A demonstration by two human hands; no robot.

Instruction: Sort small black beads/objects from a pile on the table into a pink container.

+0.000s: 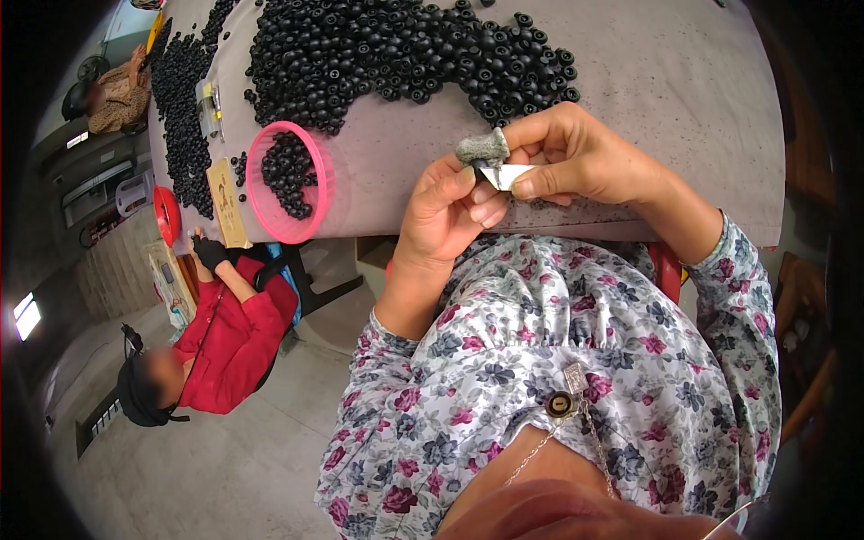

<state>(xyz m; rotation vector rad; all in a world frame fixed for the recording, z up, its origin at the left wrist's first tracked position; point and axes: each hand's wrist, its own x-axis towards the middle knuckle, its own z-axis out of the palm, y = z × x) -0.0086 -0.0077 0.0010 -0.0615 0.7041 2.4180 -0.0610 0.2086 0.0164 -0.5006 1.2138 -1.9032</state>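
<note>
My left hand (439, 205) is closed at the table's near edge, pinching a small black round part (478, 166) between thumb and fingers. Only a bit of that part shows. Facing it, my right hand (576, 157) grips a short, flat, whitish piece that looks like a blade (506, 176), its tip against or very near the black part. A grey knitted finger cover (483, 148) sits on a fingertip of my right hand. Beyond both hands lies a wide heap of black round parts (387, 49), many with a hole in the face.
Left of my hands a pink plastic basket (326, 184) holds more black parts. Smaller black pieces (180, 117) lie along the table's left side, near a cardboard piece (227, 202) and a red dish (166, 216). A co-worker in red (238, 342) sits at left; another person (117, 94) is farther off.
</note>
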